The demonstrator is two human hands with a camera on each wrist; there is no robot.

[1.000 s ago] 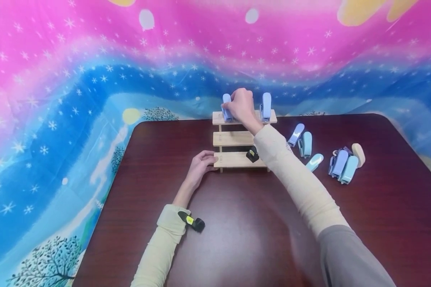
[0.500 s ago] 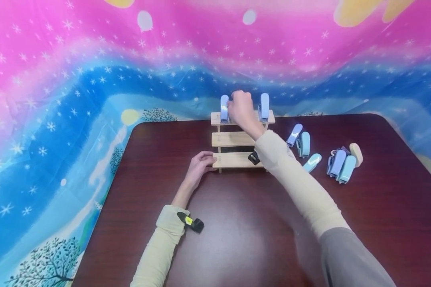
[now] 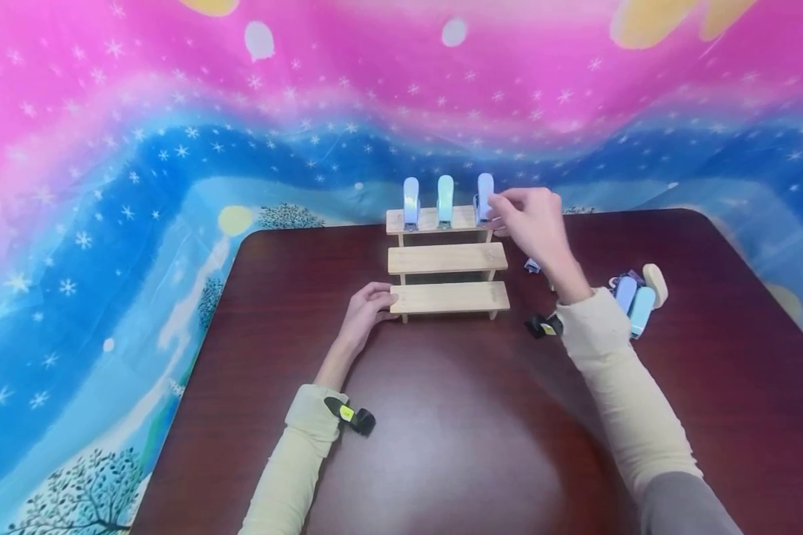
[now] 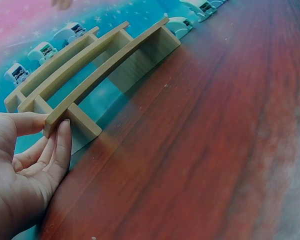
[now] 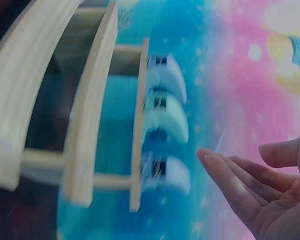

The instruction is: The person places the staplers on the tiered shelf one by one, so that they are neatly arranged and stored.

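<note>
A three-step wooden rack [image 3: 448, 258] stands at the table's far side. On its top step three pale blue staplers stand upright: left [image 3: 411, 200], middle [image 3: 444, 199] and right [image 3: 485, 196]. My right hand [image 3: 531, 219] hovers just right of the right stapler, fingers relaxed and holding nothing; the right wrist view shows its open palm [image 5: 255, 190] beside the staplers [image 5: 165, 117]. My left hand [image 3: 368, 306] holds the left end of the bottom step, thumb on top and fingers [image 4: 60, 150] against the leg.
More blue and cream staplers [image 3: 636, 301] lie in a cluster on the dark wooden table [image 3: 442, 416] at the right, partly behind my right forearm. A bright pink and blue star-printed cloth [image 3: 174, 148] hangs behind the table.
My right hand has drawn back to the right from the top step and opened. A third stapler now stands in the middle there. The left hand has stayed put.
</note>
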